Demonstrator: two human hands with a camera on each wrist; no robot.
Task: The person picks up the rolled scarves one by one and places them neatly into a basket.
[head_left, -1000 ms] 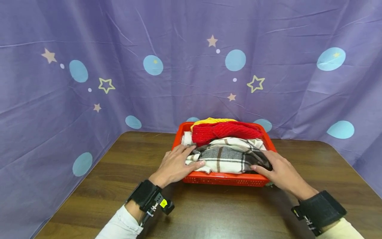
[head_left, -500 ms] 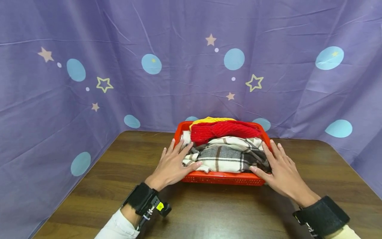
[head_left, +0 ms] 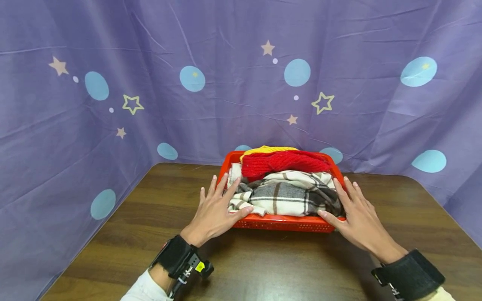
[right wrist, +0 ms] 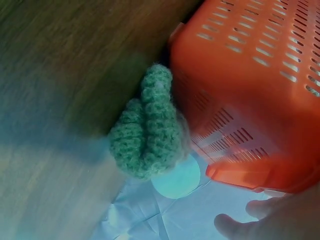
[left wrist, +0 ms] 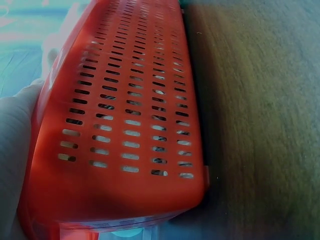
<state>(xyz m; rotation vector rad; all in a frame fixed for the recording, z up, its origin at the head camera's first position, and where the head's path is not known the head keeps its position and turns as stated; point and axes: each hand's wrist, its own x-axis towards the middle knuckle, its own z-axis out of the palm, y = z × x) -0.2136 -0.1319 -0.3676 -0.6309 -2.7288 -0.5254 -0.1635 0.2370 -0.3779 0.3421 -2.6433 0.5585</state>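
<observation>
A red plastic basket full of clothes is on the wooden table, a hand at each front corner. My left hand has its fingers spread over the left rim, thumb near the front rim; in the left wrist view it lies along the perforated basket wall. My right hand is likewise spread at the right rim, thumb tip at the cloth's edge. Between them lies a rumpled plaid cloth in white, grey and brown. Behind it are a red knit and a yellow knit. Neither hand grips anything.
In the right wrist view a green crocheted piece stands on the table beside the basket's right end; my right hand mostly hides it in the head view. A purple curtain with stars and blue dots hangs behind the table.
My fingers have straightened and spread, moving off the plaid cloth outward to the basket's side rims. The basket and clothes stay in place.
</observation>
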